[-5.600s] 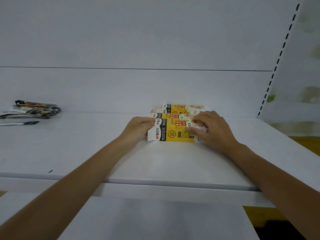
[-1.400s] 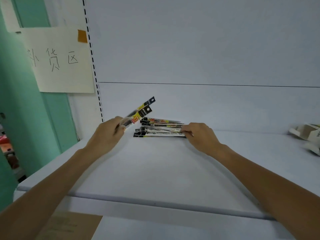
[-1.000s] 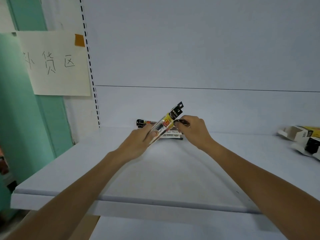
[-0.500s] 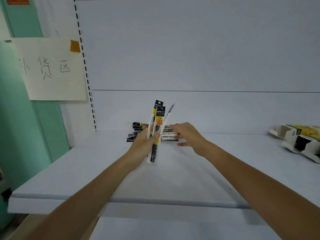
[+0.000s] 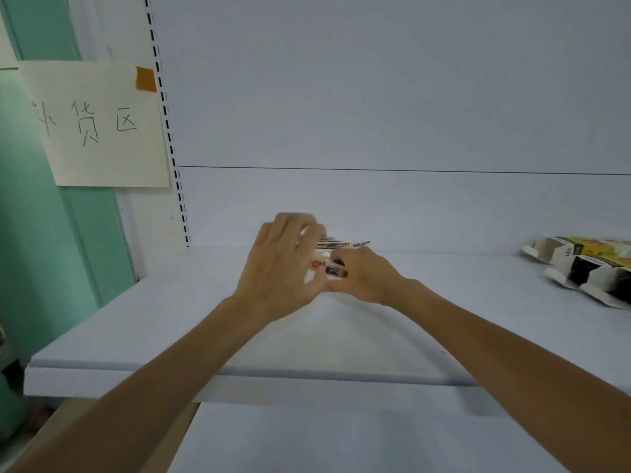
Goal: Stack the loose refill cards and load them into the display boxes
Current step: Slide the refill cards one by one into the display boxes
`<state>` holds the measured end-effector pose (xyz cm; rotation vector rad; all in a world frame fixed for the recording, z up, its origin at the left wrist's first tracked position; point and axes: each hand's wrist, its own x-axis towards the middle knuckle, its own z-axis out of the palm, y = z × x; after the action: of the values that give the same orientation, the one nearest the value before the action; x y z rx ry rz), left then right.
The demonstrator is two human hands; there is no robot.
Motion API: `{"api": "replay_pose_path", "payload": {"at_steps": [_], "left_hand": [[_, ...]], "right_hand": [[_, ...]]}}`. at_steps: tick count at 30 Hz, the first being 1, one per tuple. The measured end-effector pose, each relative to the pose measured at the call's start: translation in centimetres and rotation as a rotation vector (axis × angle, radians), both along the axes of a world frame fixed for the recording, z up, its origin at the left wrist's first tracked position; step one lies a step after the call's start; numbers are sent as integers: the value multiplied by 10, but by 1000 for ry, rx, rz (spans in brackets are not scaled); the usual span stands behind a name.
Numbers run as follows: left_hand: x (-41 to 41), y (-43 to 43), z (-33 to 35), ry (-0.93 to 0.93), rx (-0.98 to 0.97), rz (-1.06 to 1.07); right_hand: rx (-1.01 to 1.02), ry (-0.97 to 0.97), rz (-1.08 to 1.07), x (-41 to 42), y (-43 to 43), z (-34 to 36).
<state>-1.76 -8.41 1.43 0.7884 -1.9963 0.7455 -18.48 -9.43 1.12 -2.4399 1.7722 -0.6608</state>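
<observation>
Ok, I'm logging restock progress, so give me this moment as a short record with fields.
left hand: holds the held refill cards at their left end; fingers blurred
right hand: pinches their right end
loose refill cards: small pile lying on the shelf, just behind the hands
display boxes: lying at the shelf's far right, flaps open; contents unclear
paper sign: handwritten, taped at upper left
stage: gathering cards, none at the boxes yet

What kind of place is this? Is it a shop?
Probably a shop's restocking area: a white shelf with a slotted upright, a handwritten paper sign, open display boxes, plus refill cards.
</observation>
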Motion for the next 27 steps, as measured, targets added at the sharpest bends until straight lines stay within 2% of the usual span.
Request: {"api": "replay_pose_path", "payload": {"at_steps": [2,3,4,7,8,9,12,14,16,19,21,23,25,27], "left_hand": [[-2,-4,-1,-320,141,155],[-4,-4,-4,-431,298,248],[-6,-6,-9,-467,459,296],[-8,-12,-17,-339,857,224],[-6,-15,-17,-266,957,169],[-4,-19,-18,-194,1041,100],[-6,-21,-16,-19,1184,-54],[-14,-17,-12,3,1207,-78],[-25,-11,-12,-98,1163,-26],[-40,-4,-14,-311,852,171],[-50,-5,-17,-360,658,190],[-59,-6,-19,-369,549,193],[-69,-7,-19,-396,485,244],[-83,-8,-19,-445,459,250]], "right_hand": [[-13,89,45,2,2,-6],[-1,96,71,2,4,-8],[8,110,94,2,7,-8],[-112,314,101,-10,13,-2],[-172,319,84,-17,16,2],[-192,261,51,-25,18,5],[-174,-94,-22,-48,22,8],[-138,-313,-67,-53,22,3],[-108,-451,-147,-54,19,-4],[16,-555,-299,-60,16,-10],[84,-611,-373,-68,17,-9],[130,-714,-383,-74,20,-8],[127,-750,-350,-77,25,-7],[-6,-641,-327,-84,29,-11]]}}
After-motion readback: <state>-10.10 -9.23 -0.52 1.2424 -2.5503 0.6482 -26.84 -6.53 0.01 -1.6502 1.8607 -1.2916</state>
